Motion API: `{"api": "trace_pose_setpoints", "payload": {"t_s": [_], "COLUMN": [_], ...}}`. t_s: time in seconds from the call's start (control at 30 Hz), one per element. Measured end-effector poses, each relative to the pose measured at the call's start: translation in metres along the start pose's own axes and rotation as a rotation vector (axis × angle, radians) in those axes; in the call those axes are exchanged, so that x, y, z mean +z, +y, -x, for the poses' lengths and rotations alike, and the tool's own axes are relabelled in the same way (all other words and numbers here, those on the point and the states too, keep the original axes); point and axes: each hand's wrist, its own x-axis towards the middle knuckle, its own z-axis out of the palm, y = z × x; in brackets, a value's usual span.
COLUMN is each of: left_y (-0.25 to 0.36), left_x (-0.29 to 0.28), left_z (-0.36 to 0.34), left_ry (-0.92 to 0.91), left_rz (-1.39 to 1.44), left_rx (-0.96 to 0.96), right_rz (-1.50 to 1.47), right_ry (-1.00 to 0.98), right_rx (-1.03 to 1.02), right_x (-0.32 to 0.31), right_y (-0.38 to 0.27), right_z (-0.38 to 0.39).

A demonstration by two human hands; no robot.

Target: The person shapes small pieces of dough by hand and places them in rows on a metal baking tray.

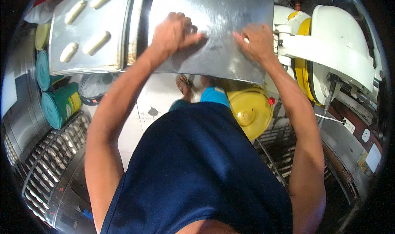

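Both my hands are over the shiny metal worktop (230, 11), apart from each other. My left hand (173, 34) has its fingers curled down and its thumb stretched toward the right; whatever may be under the fingers is hidden. My right hand (257, 42) is closed near the worktop's right side. A small pale bit of dough (246, 40) shows between its thumb and fingers. To the left of the worktop, a metal baking tray (86, 65) carries several pale dough rolls (96, 43), spaced apart.
A large white machine with a yellow band (304, 65) stands at the right. Below the worktop's edge sits a lidded yellow tub (253, 114). Green buckets (59, 106), a fan (95, 88) and a rack of pale pieces (53, 164) are at the left. A power socket (349, 125) is at the right.
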Motion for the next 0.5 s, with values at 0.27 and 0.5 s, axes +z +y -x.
{"api": "trace_pose_setpoints", "payload": {"t_s": [0.27,0.5], "left_y": [-0.022,0.001], "left_x": [0.032,0.017], "left_z": [-0.041,0.022], "left_ry": [0.263,0.19], "left_rz": [0.035,0.044], "left_rx": [0.215,0.16], "right_rz": [0.018,-0.074], "right_ry": [0.191,0.281], "right_rx": [-0.122,-0.135], "right_x": [0.024,0.01], "right_y": [0.012,-0.003], "right_z": [-0.04,0.017]}}
